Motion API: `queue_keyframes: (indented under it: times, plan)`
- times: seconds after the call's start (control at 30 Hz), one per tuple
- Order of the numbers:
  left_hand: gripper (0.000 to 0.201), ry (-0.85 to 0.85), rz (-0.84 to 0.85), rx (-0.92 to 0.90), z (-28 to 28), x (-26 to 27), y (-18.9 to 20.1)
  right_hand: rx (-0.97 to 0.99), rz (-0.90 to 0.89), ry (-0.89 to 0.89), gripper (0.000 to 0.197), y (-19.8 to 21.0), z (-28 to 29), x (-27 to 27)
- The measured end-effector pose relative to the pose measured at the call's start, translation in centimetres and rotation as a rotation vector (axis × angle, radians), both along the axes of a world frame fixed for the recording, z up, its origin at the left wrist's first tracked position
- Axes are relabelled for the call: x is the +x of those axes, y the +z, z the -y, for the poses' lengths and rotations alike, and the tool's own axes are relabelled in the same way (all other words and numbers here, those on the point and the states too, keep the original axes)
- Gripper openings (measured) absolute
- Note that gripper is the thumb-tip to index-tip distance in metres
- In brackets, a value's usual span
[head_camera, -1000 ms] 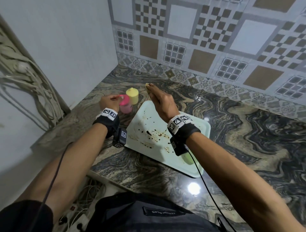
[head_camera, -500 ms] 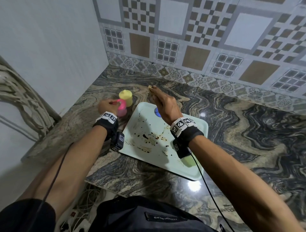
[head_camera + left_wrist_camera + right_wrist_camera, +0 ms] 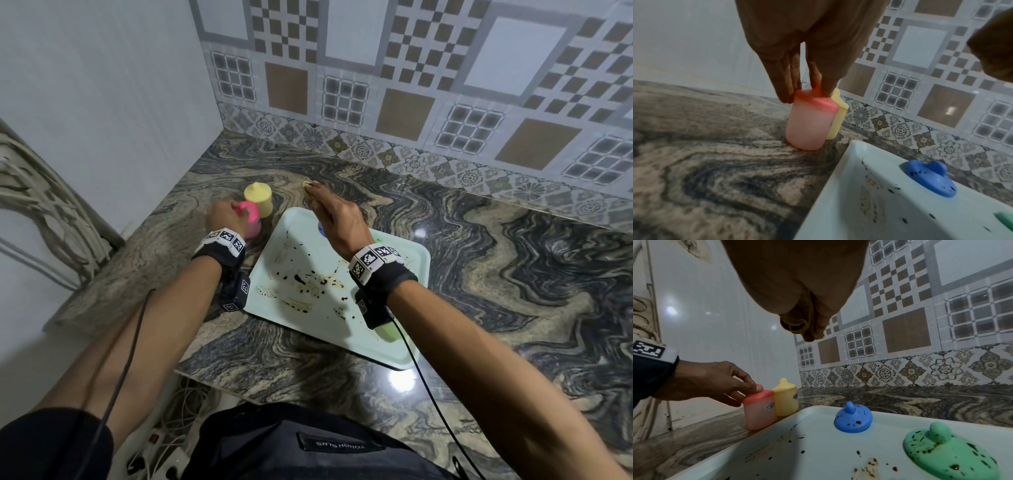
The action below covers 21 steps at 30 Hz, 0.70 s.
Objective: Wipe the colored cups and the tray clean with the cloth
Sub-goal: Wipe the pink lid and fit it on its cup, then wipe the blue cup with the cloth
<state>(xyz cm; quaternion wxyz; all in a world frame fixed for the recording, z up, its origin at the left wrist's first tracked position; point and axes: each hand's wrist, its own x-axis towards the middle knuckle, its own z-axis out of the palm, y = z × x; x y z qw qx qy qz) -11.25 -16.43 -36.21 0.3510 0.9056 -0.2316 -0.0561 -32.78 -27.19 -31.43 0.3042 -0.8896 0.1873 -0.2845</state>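
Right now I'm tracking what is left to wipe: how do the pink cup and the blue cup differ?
The pink cup stands on the counter, unspotted; the blue cup sits on the tray, speckled dark. The left hand holds the pink cup's lid; nothing touches the blue cup. Both have spouted tops.

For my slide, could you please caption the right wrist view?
Left hand sets pink cup beside yellow cup; spotted blue and green cups await on tray.
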Motion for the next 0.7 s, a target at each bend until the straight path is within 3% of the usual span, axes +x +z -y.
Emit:
queue_keyframes:
  times: [0.13,0.23,0.37,0.5,0.63,0.7]
  plan:
    - [0.023,-0.033,0.018,0.057,0.2,0.2,0.4,-0.014,0.013,-0.002,0.040,0.6,-0.1,-0.4]
    - [0.031,0.024,0.121,0.106,0.2,-0.1,0.7,-0.039,0.020,-0.022,0.038,0.9,0.3,-0.7]
    - [0.020,-0.026,0.257,-0.084,1.6,-2.4,1.9,-0.081,0.033,-0.052,0.038,1.0,1.3,-1.8]
    - [0.012,-0.395,0.198,-0.227,4.4,-6.2,2.3,-0.133,0.037,-0.134,0.035,1.1,2.2,-4.4]
    - [0.019,-0.832,0.083,-0.042,6.3,-11.7,1.0,-0.117,0.041,-0.253,0.034,0.7,2.5,-8.5]
    - [0.039,-0.991,-0.013,0.061,6.4,-14.2,0.1,-0.106,0.035,-0.314,0.034,0.1,2.3,-11.0]
